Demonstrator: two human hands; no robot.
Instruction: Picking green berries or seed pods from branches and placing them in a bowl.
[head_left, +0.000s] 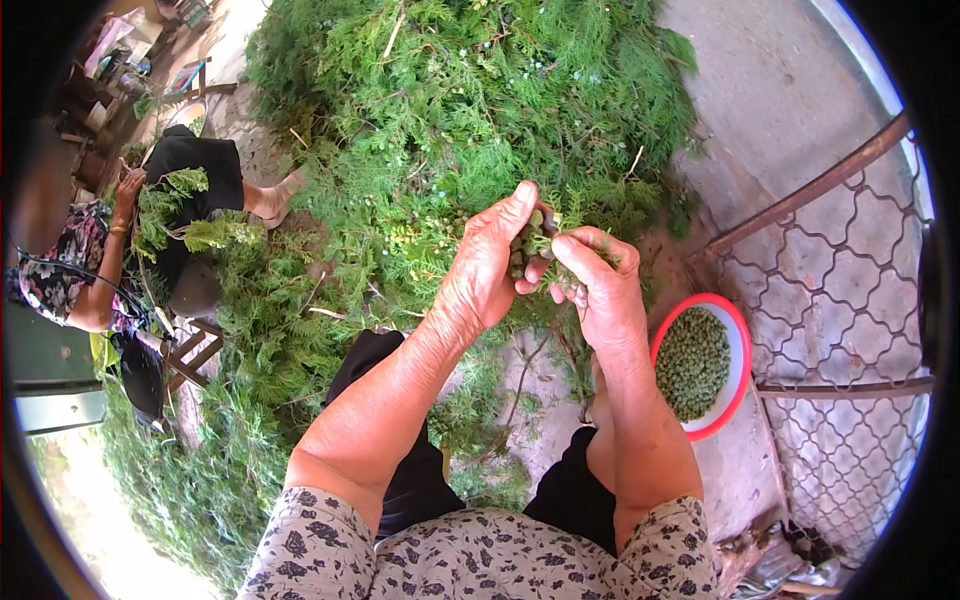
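My left hand (487, 251) is cupped around several small green seed cones (517, 262), its thumb pointing away from me. Close against it, my right hand (609, 289) pinches a leafy conifer sprig (574, 219) between thumb and fingers. The fingertips of both hands meet around the sprig and cones, so some of what they hold is hidden. Beyond them spreads a big heap of cut green conifer branches (465, 112), dotted with pale bluish cones. Right of my right forearm, a white basin with a red rim (745, 337) holds many loose green cones (694, 364).
At the left sits another person (94, 259), one hand on a leafy branch (180, 191); a pale bowl (189, 112) is behind them. A wooden folding stool (193, 352) stands near. Wire mesh in a rusty frame (817, 191) borders the right. Branches also lie around my legs.
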